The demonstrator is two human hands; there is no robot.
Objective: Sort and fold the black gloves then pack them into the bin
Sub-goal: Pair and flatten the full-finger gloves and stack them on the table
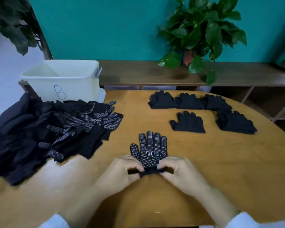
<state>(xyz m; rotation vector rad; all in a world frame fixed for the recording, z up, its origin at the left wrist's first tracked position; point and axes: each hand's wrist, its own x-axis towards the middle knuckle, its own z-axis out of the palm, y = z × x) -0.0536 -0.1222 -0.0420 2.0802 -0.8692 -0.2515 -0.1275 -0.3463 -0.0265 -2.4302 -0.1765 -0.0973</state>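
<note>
From the head view, a dotted glove [149, 149] lies flat near the table's [204, 162] front edge, fingers pointing away, grip dots and a white logo up; the left hand [122, 170] and right hand [179, 171] each pinch a corner of its plain knit cuff, likely to square it for folding. A loose, limp pile [48, 134] of unsorted gloves covers the left edge just before the cream plastic bin [62, 79] marked B at the back-left corner, while neat stacks [202, 111] wait toward the back-right edge, apparently ready for packing.

Dotted black glove [149, 149] flat at centre, loose glove pile [53, 129] left, folded stacks [202, 111] upper right, cream bin [62, 79] upper left.
</note>
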